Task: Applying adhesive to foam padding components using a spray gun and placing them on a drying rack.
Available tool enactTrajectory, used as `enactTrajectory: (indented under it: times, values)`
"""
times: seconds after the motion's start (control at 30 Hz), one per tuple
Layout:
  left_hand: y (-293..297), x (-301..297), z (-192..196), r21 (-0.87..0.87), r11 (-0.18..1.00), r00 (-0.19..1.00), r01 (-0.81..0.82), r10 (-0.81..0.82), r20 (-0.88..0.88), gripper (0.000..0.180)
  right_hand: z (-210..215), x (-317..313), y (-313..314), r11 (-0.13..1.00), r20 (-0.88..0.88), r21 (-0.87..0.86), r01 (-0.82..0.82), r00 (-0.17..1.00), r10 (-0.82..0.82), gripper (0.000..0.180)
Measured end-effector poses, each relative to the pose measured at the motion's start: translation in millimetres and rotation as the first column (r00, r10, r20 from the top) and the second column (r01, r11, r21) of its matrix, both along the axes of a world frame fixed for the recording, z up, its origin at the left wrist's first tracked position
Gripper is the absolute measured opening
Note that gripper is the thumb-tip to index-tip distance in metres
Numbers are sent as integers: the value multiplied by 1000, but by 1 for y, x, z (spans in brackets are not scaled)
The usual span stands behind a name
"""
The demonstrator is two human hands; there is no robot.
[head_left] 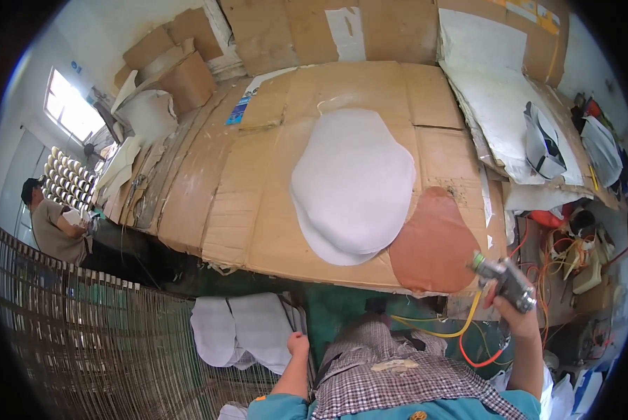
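Note:
My right hand [508, 306] grips a metal spray gun [511, 285] with a green part at its front. Yellow and orange hoses hang close to the gun. It is level with the table's front edge, just right of a reddish-brown cut piece [436, 245] lying flat there. To the left of that piece rests a stack of pale grey cut pieces [352, 182], their edges slightly offset. Down below the table, my left hand [298, 343] is closed at the edge of more pale grey pieces [240, 325]; what its fingers hold is hidden.
Cardboard covers the table [233, 217]. A slatted rack [118, 329] stands at lower left. White sheets [499, 91] and a white-grey visor-like object [545, 143] are at right, above tangled hoses [569, 255]. Another person [58, 227] stands far left.

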State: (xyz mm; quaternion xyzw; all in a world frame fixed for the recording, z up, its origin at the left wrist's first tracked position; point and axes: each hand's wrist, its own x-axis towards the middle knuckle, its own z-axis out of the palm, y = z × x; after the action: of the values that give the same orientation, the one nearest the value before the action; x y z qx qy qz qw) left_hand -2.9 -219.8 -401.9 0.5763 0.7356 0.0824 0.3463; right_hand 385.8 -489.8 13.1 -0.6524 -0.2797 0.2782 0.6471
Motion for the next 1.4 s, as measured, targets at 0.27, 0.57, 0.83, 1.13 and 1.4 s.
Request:
enactTrajectory:
  times: [0.27, 0.57, 0.83, 1.13, 1.4]
  values:
    - [9, 60, 47, -114, 987, 989, 115, -102, 107, 25, 9, -9, -39, 993, 69, -93, 67, 996, -60, 51]
    - [4, 45, 20, -165, 981, 993, 97, -84, 87, 19, 0, -16, -29, 988, 9, -27, 154, 988, -154, 55]
    - [9, 44, 35, -180, 983, 976, 15, 24, 217, 15, 10, -19, -63, 978, 41, -119, 173, 985, -170, 58]
    - [33, 93, 88, 46, 999, 943, -16, 0, 334, 17, -1, -17, -22, 1000, 9, 17, 13, 1000, -14, 53]
    - [63, 140, 132, 344, 937, 911, 68, -199, 361, 16, -2, -5, -50, 1000, -9, -12, -11, 1000, 11, 52]
